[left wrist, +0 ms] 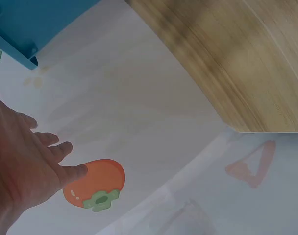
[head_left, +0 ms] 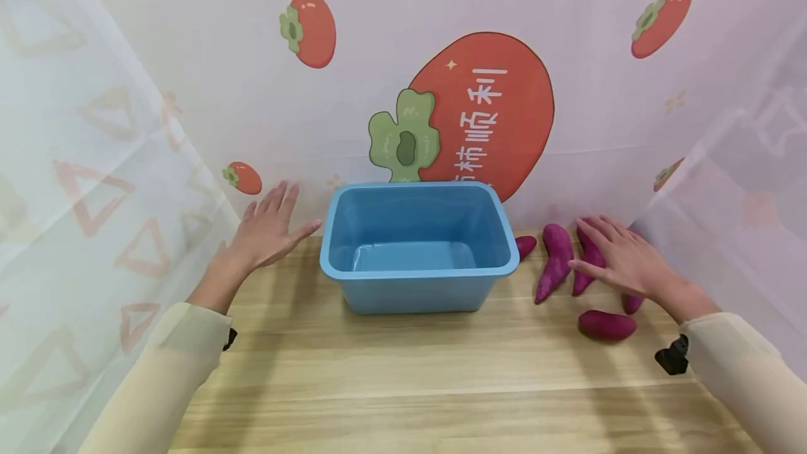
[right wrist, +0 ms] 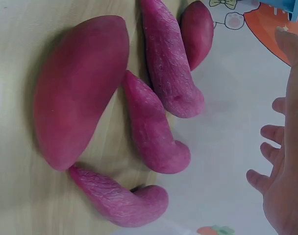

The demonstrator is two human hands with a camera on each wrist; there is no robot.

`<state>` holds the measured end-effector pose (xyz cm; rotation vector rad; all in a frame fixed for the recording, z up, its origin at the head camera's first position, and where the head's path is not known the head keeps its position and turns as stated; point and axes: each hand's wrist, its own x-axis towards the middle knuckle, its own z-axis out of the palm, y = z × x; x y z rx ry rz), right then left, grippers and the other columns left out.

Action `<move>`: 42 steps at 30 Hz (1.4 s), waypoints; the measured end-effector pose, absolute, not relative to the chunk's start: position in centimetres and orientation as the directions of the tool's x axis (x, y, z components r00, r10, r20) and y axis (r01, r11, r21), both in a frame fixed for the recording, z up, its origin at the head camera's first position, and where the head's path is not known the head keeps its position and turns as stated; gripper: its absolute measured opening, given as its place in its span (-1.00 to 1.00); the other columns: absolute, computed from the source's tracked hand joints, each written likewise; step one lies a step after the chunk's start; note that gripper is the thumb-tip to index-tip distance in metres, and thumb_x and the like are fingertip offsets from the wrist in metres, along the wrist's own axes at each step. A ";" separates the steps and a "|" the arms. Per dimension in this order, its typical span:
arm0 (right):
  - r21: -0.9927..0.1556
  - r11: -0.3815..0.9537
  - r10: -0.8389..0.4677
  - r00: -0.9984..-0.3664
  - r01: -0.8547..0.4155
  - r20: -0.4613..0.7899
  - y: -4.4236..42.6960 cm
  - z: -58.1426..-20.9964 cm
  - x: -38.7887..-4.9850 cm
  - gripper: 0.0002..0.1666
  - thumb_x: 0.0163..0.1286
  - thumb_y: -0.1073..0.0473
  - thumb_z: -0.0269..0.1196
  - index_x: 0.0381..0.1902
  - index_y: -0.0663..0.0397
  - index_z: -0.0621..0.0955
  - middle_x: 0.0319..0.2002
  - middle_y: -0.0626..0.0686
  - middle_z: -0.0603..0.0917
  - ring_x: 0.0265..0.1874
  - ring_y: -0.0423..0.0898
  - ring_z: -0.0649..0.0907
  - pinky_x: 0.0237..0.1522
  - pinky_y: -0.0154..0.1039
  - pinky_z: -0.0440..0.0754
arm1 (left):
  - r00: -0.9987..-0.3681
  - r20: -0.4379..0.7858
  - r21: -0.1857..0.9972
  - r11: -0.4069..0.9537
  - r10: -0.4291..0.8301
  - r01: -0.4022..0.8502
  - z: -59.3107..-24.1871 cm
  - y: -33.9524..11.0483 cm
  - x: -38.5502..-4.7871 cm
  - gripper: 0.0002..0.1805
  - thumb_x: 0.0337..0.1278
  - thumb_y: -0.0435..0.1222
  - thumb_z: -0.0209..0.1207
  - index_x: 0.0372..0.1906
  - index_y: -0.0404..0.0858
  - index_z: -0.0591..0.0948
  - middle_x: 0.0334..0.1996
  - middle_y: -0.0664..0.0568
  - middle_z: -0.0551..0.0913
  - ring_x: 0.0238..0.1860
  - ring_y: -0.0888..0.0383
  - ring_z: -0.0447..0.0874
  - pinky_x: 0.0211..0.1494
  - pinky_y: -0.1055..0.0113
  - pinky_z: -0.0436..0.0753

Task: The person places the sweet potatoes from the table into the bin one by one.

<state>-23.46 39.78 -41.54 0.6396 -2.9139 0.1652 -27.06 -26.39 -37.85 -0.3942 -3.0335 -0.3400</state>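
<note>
Foremost of five purple sweet potatoes (head_left: 607, 326), a plump one lies on the wooden table (head_left: 378, 384); the right hand (head_left: 624, 258), fingers spread, is near them. Leftward stands a blue tub (head_left: 416, 293), then the left hand (head_left: 265, 230), also spread.

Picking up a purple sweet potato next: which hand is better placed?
Right, most likely: the right hand is nearer the purple sweet potatoes and holds nothing. The left hand is also free, but the blue tub stands between it and them.

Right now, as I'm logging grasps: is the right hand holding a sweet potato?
No, the right wrist view shows the right hand clear of the sweet potatoes.
</note>
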 end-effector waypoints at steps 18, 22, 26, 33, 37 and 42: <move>-0.103 0.879 -0.447 -0.879 -0.466 0.166 40.6 -43.3 -21.1 0.06 0.41 -0.27 0.36 0.62 0.21 0.29 0.54 0.43 0.32 0.50 0.46 0.31 0.59 0.31 0.14 | -0.944 0.104 0.228 0.916 0.314 0.330 -37.6 -23.7 -26.8 0.10 0.44 0.40 -0.08 0.75 -0.19 -0.13 0.73 -0.24 -0.17 0.71 -0.30 -0.22 0.64 -0.41 -0.18; -0.089 0.863 -0.475 -0.860 -0.497 0.186 40.4 -43.6 -20.5 0.05 0.41 -0.25 0.37 0.62 0.21 0.29 0.53 0.41 0.33 0.49 0.43 0.32 0.69 0.12 -0.05 | -0.940 0.093 0.234 0.910 0.328 0.341 -37.8 -23.3 -26.9 0.10 0.45 0.40 -0.10 0.75 -0.17 -0.16 0.74 -0.22 -0.19 0.72 -0.29 -0.23 0.65 -0.39 -0.19; -0.085 0.851 -0.494 -0.844 -0.519 0.208 40.4 -43.7 -20.1 0.08 0.38 -0.22 0.40 0.64 0.18 0.27 0.52 0.39 0.36 0.47 0.41 0.35 0.69 0.07 -0.04 | -0.937 0.089 0.249 0.903 0.337 0.349 -37.9 -22.9 -27.1 0.11 0.44 0.40 -0.10 0.75 -0.17 -0.17 0.74 -0.20 -0.20 0.72 -0.27 -0.24 0.65 -0.39 -0.18; -0.140 0.853 -0.473 -0.859 -0.502 0.196 40.6 -44.4 -19.7 0.05 0.38 -0.21 0.41 0.64 0.11 0.29 0.54 0.30 0.36 0.49 0.36 0.35 0.50 0.35 0.27 | -0.938 0.066 0.280 0.897 0.339 0.343 -38.1 -22.5 -27.1 0.11 0.43 0.40 -0.08 0.75 -0.12 -0.21 0.75 -0.16 -0.24 0.73 -0.25 -0.27 0.66 -0.38 -0.18; -0.137 0.851 -0.482 -0.858 -0.507 0.178 40.9 -45.0 -19.3 0.06 0.39 -0.20 0.41 0.68 0.02 0.24 0.52 0.30 0.37 0.45 0.36 0.39 0.31 0.46 0.38 | -0.937 0.065 0.293 0.891 0.344 0.348 -38.4 -22.3 -27.2 0.10 0.44 0.38 -0.07 0.76 -0.10 -0.22 0.75 -0.14 -0.25 0.73 -0.24 -0.28 0.66 -0.38 -0.18; -0.112 0.841 -0.507 -0.844 -0.529 0.175 41.2 -46.1 -18.8 0.08 0.36 -0.19 0.44 0.66 0.07 0.25 0.49 0.29 0.40 0.39 0.33 0.45 0.21 0.41 0.48 | -0.937 0.051 0.305 0.888 0.346 0.344 -38.8 -22.1 -27.3 0.11 0.43 0.38 -0.07 0.75 -0.11 -0.23 0.75 -0.13 -0.26 0.73 -0.25 -0.28 0.65 -0.38 -0.19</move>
